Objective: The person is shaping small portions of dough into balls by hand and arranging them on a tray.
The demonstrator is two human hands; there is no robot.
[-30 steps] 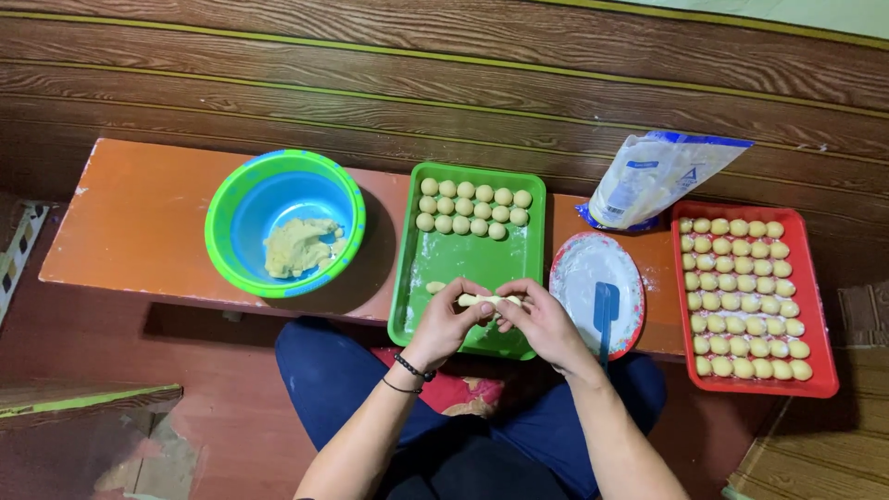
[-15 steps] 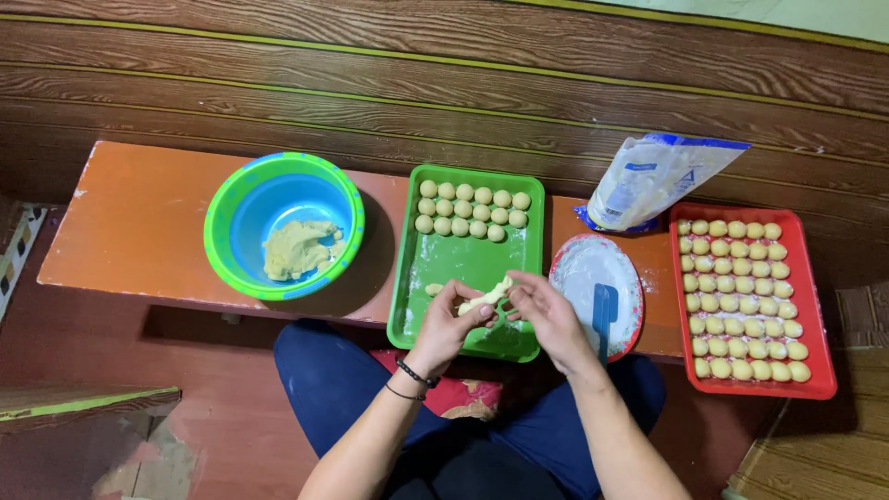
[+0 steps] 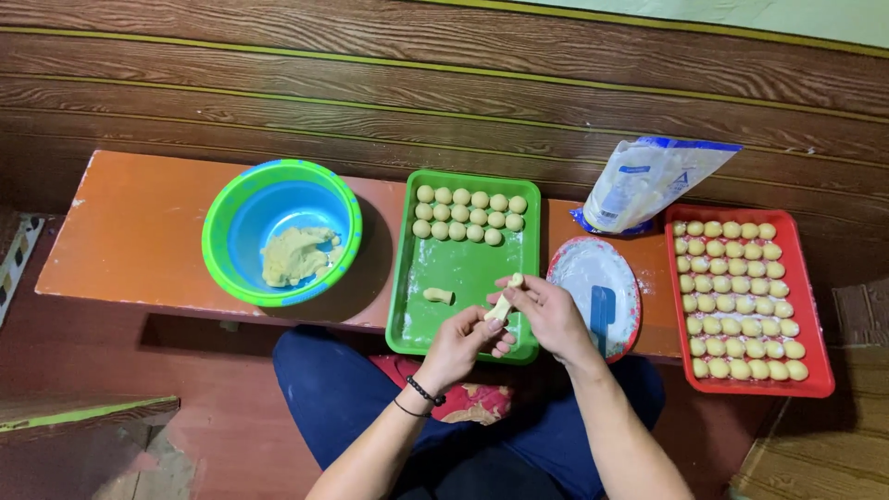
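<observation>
- Broadly, a long orange bench [image 3: 139,231] runs across the view against a wall of dark wooden planks, and every container stands on it.
- At the far right lies a red tray [image 3: 817,306], packed nearly full with neat rows of small pale dough balls [image 3: 741,296].
- At the middle lies a green tray [image 3: 463,273]; two rows of the same balls [image 3: 468,213] fill its far end, one short dough piece [image 3: 438,295] lies alone near the middle, and the rest of its floor is bare and lightly floured.
- At the left stands a green-rimmed blue bowl [image 3: 231,199] with a lump of soft yellowish dough [image 3: 292,255] in its bottom.
- Between the two trays sits a round plate [image 3: 593,278] dusted white with flour, a blue scraper [image 3: 601,313] lying on it.
- Behind the plate leans a clear flour bag [image 3: 648,181], partly full.
- Over the near edge of the green tray, the left hand [image 3: 463,343] and right hand [image 3: 546,310] are both pinched shut on a small dough roll [image 3: 503,301], the right holding its upper end, the left its lower end.
</observation>
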